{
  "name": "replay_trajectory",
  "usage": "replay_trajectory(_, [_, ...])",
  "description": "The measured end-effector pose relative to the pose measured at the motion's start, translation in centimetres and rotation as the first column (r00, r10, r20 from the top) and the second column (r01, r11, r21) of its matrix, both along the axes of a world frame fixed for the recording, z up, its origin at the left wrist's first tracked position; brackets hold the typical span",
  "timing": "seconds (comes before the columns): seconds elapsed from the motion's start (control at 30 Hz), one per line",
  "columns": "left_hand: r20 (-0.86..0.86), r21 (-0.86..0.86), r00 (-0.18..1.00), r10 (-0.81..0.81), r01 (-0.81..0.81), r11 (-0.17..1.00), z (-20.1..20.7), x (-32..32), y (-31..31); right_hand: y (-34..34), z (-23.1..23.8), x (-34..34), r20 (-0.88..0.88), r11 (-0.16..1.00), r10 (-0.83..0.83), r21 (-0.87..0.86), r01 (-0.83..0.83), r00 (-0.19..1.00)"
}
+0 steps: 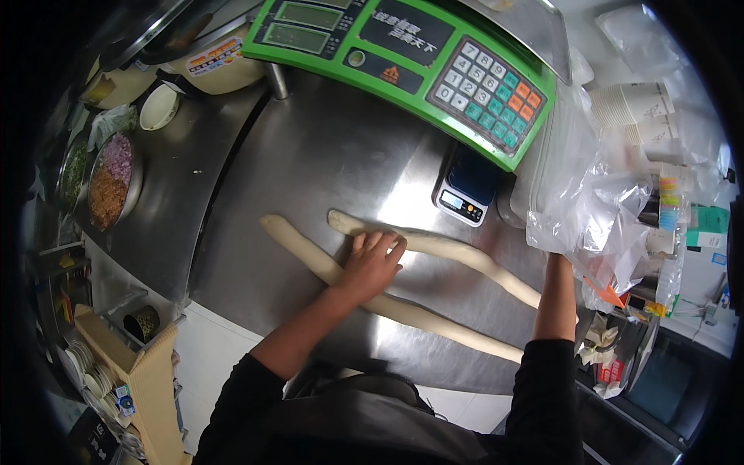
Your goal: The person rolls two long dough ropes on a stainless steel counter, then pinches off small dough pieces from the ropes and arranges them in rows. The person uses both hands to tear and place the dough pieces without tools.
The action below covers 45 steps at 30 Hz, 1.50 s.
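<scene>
The bare left hand (373, 265) is turned palm down, its loosely bent fingers (385, 242) slightly spread. The bare left forearm (306, 329) slants up and rightward from a black fabric sleeve (242, 399). The bare right forearm (555, 306) extends almost straight ahead from the matching black right sleeve (546, 387) (the right hand itself is hidden).

A green scale (391, 85) stands near a small scale (465, 187), with clear bags (581, 217) and stacked cups (628, 112) crowding the right. At left, a metal bowl (137, 182) holds 2 chopped foods (108, 194), 1 pink and 1 orange-brown, beside chopped greens (74, 172). A white bowl (159, 107) sits farther back; a cardboard box (149, 384) stands at lower left.
</scene>
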<state>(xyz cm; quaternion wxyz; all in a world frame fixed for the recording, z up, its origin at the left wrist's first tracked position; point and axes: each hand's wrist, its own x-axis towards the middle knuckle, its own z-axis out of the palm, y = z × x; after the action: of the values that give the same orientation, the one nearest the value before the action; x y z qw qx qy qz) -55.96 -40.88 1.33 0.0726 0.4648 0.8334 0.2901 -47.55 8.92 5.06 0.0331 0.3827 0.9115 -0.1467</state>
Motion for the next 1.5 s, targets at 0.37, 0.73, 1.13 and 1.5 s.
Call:
replay_trajectory(0.37, [-0.242, -0.11, 0.968, -0.061, 0.035, 0.993, -1.9, -6.4, 6.2, -0.1, -1.0, -2.1, 0.016, 0.997, 0.032, 0.064, -0.033, 0.999])
replay_trajectory(0.73, [-0.032, -0.022, 0.97, -0.242, 0.241, 0.97, -0.2, 2.9, 3.8, 0.0, -0.2, 1.9, -0.033, 0.998, -0.032, -0.059, 0.03, 0.999])
replay_trajectory(1.13, [0.061, -0.094, 0.969, -0.241, 0.246, 0.965, 2.1, 12.3, -2.5, -28.7, 3.3, 3.0, -0.446, 0.747, 0.055, -0.575, -0.333, 0.893])
replay_trajectory(1.5, [0.021, -0.254, 0.983, -0.181, 0.181, 0.95, 2.3, 13.2, -4.2, -12.3, 5.4, 26.0, -0.039, 0.882, 0.005, -0.471, -0.023, 0.999])
